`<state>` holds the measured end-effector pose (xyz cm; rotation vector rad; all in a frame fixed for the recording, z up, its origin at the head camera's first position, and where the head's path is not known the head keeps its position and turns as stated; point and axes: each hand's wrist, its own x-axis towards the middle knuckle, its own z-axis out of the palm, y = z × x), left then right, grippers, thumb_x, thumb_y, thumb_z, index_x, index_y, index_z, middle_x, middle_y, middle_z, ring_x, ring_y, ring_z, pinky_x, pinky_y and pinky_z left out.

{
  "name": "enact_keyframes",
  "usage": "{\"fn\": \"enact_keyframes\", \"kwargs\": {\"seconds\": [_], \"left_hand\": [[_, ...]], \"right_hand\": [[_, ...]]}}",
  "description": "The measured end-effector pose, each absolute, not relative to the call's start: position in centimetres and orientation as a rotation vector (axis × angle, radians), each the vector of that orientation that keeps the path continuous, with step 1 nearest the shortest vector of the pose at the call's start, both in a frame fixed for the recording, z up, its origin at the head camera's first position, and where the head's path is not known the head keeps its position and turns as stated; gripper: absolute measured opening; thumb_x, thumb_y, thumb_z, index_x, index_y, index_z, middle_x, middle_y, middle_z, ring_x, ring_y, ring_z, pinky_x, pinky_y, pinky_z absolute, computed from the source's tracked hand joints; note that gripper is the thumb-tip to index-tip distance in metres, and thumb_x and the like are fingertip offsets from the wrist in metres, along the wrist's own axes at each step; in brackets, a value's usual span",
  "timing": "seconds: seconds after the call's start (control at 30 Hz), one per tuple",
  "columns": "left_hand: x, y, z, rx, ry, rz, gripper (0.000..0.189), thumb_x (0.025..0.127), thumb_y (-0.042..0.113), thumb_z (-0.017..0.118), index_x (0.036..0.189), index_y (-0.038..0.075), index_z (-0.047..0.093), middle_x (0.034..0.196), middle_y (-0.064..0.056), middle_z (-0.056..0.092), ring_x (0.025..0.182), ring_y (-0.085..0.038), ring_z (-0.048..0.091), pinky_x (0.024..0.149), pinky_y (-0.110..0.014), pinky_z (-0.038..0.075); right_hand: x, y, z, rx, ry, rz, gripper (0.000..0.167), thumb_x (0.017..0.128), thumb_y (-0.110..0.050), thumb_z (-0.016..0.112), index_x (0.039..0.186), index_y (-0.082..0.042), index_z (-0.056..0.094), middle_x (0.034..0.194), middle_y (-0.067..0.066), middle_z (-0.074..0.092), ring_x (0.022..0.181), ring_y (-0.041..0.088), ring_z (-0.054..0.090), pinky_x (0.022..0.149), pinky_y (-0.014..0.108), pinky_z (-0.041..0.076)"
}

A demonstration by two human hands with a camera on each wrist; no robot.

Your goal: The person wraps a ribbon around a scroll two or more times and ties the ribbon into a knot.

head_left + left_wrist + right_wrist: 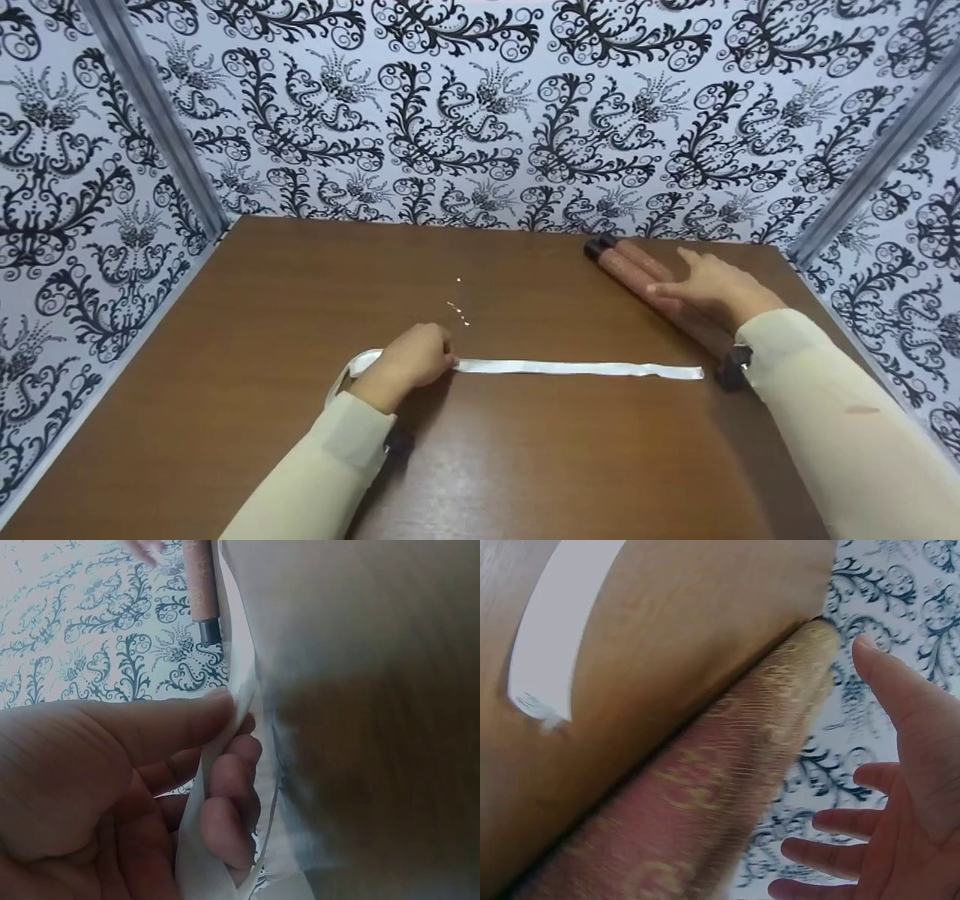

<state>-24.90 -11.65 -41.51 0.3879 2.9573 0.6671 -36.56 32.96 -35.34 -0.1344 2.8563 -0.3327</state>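
A white ribbon point(570, 367) stretches across the middle of the brown table, its free end lying toward the right. My left hand point(412, 358) pinches it between thumb and curled fingers; the rest of the ribbon loops behind the wrist. In the left wrist view the ribbon point(241, 652) runs up past the thumb tip. Two reddish-brown sticks point(630, 279) with black ends lie side by side at the back right. Over them is my right hand point(716, 286), fingers spread. The right wrist view shows a stick's pink and gold patterned wrapping point(705, 772), with the fingers apart from it.
Behind the brown table point(337, 277) stands a white wall point(465, 112) with black scrollwork, and similar panels flank both sides. Small bright specks point(459, 309) show on the tabletop beyond the left hand.
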Motion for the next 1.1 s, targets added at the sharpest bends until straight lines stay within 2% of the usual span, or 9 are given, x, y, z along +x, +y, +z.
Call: {"fn": "enact_keyframes", "kwargs": {"seconds": [0.13, 0.23, 0.4, 0.8, 1.1], "left_hand": [[-24.8, -11.5, -41.6, 0.357, 2.933, 0.657, 0.018, 0.093, 0.016, 0.073, 0.077, 0.009, 0.072, 0.075, -0.003, 0.069, 0.066, -0.017, 0.054, 0.068, -0.037, 0.05], [-24.8, -11.4, -41.6, 0.34, 2.92, 0.646, 0.019, 0.094, 0.018, 0.073, 0.078, 0.01, 0.073, 0.076, -0.002, 0.07, 0.065, -0.017, 0.054, 0.067, -0.036, 0.05], [-24.8, -11.3, -41.7, 0.339, 2.928, 0.63, 0.017, 0.094, 0.019, 0.074, 0.081, 0.008, 0.073, 0.08, -0.005, 0.072, 0.068, -0.018, 0.056, 0.069, -0.039, 0.052], [-24.6, -11.4, -41.7, 0.331, 2.933, 0.631, 0.017, 0.091, 0.019, 0.075, 0.079, 0.008, 0.072, 0.079, -0.005, 0.072, 0.068, -0.019, 0.056, 0.07, -0.041, 0.052], [-24.6, -11.4, -41.5, 0.314, 2.919, 0.609, 0.02, 0.093, 0.018, 0.074, 0.077, 0.007, 0.072, 0.076, -0.004, 0.07, 0.065, -0.018, 0.054, 0.066, -0.038, 0.05]], "right_hand": [[-37.1, 33.7, -36.8, -0.172, 2.826, -0.319, 0.124, 0.088, -0.081, 0.055, 0.164, 0.003, 0.003, 0.161, 0.045, 0.013, 0.147, 0.065, 0.015, 0.116, 0.077, 0.016], [-37.5, 34.0, -37.5, -0.178, 2.824, -0.291, 0.123, 0.09, -0.081, 0.053, 0.162, 0.007, 0.005, 0.159, 0.046, 0.016, 0.147, 0.064, 0.015, 0.117, 0.076, 0.018], [-37.8, 34.1, -38.1, -0.173, 2.814, -0.271, 0.124, 0.09, -0.081, 0.053, 0.162, 0.008, 0.005, 0.159, 0.046, 0.015, 0.147, 0.065, 0.015, 0.116, 0.078, 0.018], [-38.4, 32.9, -39.0, -0.185, 2.797, -0.326, 0.123, 0.09, -0.068, 0.065, 0.161, 0.008, 0.001, 0.162, 0.043, 0.012, 0.147, 0.063, 0.019, 0.118, 0.075, 0.019], [-38.8, 33.0, -39.3, -0.211, 2.842, -0.325, 0.114, 0.091, -0.066, 0.066, 0.163, 0.004, 0.012, 0.159, 0.04, 0.027, 0.145, 0.062, 0.028, 0.116, 0.075, 0.025]]}}
